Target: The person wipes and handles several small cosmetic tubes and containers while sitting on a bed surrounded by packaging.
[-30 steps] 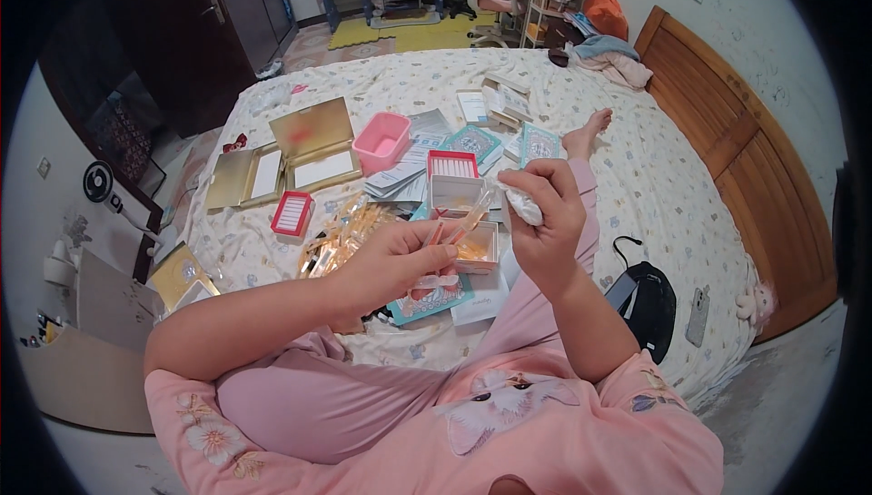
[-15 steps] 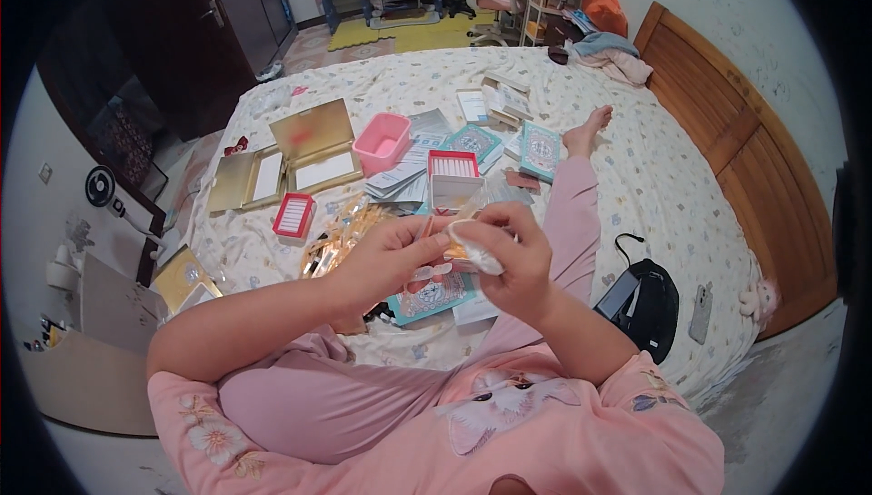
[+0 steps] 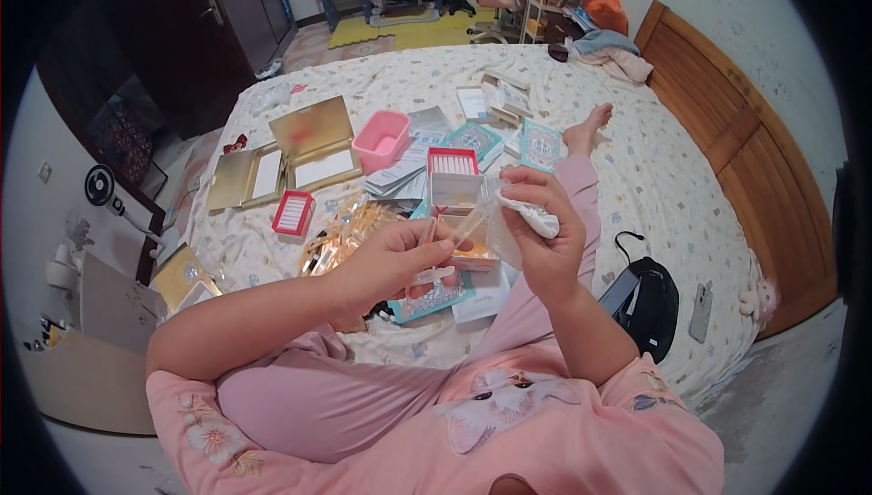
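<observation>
One bed [image 3: 381, 77], w/ a patterned sheet, carries everything; take the pink tub [image 3: 382, 136] as ref pt. Just L of it stands your gold case [image 3: 315, 125], lid up. Well off to its R, nearer you, lies a black bag [image 3: 656, 309]. Nearer you than the tub, slightly L, is a heap of shiny clear-and-gold packets [image 3: 341, 241].

Your L hand [image 3: 400, 259] is nearer you than the tub, about straight out from it: thumb pinched against curled fingers on slim clear pieces [image 3: 468, 222], hand not spread. Your R hand [image 3: 554, 236] is nearer you & R of the tub, half closed, fingers bent round a crumpled white wad [image 3: 538, 219]; clear film [image 3: 500, 236] hangs by it, can't tell if gripped. Hands are apart.

Smaller stuff: red-rimmed tray [image 3: 452, 162] w/ white sticks, R of tub & nearer you; similar red box [image 3: 292, 213], L of tub & nearer you.
</observation>
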A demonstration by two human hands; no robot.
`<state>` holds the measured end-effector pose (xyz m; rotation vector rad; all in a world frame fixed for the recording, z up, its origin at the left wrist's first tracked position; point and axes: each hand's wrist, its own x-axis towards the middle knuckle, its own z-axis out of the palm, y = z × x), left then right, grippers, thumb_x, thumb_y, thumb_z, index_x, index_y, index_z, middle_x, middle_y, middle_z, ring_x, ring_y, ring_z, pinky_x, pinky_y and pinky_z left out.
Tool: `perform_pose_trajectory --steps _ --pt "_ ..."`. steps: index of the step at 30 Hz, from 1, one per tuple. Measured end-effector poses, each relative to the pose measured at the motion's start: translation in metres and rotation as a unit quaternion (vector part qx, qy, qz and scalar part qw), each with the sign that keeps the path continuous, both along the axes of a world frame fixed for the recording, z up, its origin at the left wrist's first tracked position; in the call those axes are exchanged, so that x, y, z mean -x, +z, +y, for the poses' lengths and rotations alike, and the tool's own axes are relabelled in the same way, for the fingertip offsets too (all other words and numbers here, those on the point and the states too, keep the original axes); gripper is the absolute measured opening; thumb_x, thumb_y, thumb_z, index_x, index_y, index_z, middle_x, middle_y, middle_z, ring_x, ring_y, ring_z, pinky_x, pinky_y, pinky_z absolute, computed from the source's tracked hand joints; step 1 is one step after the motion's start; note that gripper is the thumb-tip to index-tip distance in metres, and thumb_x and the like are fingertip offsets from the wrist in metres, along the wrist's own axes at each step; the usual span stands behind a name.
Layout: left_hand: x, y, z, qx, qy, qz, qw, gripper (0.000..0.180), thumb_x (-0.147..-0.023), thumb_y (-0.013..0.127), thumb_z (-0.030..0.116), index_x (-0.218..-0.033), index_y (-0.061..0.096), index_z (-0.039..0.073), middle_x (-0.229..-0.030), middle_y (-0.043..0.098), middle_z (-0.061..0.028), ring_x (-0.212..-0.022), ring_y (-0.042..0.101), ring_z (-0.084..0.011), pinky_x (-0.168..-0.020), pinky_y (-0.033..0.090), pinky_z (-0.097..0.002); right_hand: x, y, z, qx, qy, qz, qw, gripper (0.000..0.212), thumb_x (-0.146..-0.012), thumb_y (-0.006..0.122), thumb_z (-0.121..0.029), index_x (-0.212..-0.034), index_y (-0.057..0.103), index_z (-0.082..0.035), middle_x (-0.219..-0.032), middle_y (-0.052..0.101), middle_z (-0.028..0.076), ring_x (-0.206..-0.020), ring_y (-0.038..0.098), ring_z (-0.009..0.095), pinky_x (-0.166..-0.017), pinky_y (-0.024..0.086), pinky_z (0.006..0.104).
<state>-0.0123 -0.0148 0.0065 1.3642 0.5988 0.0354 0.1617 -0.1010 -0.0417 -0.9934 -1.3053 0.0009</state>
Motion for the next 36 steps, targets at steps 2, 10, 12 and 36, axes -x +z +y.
perform_pose_trajectory --steps 2,10,12,36 --pt "0.002 -0.005 0.002 -0.010 -0.004 -0.002 1.000 0.027 -0.090 0.048 0.030 -0.111 0.053 0.012 -0.075 0.052 0.0019 -0.050 0.038 -0.0036 -0.041 0.028 -0.0153 0.002 0.002 -0.003 0.002 0.006 -0.016 1.000 0.025 -0.070 0.060 0.007 -0.092 0.060 -0.004 -0.100 0.057 0.012 -0.090 0.054 0.020 -0.078 0.041 0.0272" --pt "0.003 0.003 -0.004 -0.018 -0.007 -0.055 0.998 0.036 -0.089 0.050 0.031 -0.121 0.048 0.014 -0.077 0.051 0.0038 -0.052 0.037 -0.0004 -0.043 0.029 -0.0145 0.003 0.000 0.003 -0.053 -0.120 -0.115 0.985 0.031 -0.063 0.063 0.005 -0.093 0.059 -0.003 -0.095 0.046 0.011 -0.078 0.050 0.022 -0.071 0.042 0.0274" --pt "0.004 0.004 -0.003 -0.015 0.001 -0.052 0.999 0.039 -0.089 0.050 0.030 -0.124 0.046 0.014 -0.077 0.050 0.0040 -0.053 0.038 -0.0001 -0.043 0.029 -0.0142 0.009 0.003 0.001 -0.044 -0.106 -0.152 0.982 0.036 -0.059 0.061 0.006 -0.095 0.059 -0.002 -0.090 0.045 0.010 -0.077 0.049 0.022 -0.067 0.042 0.0277" --pt "0.006 -0.003 0.001 -0.032 -0.004 -0.069 0.997 0.042 -0.089 0.050 0.028 -0.128 0.042 0.013 -0.076 0.049 0.0045 -0.062 0.041 0.0007 -0.047 0.033 -0.0135 0.028 -0.008 -0.005 -0.044 -0.033 -0.216 0.975 0.053 -0.046 0.057 0.009 -0.097 0.061 -0.004 -0.088 0.049 0.011 -0.075 0.051 0.024 -0.058 0.043 0.0282"
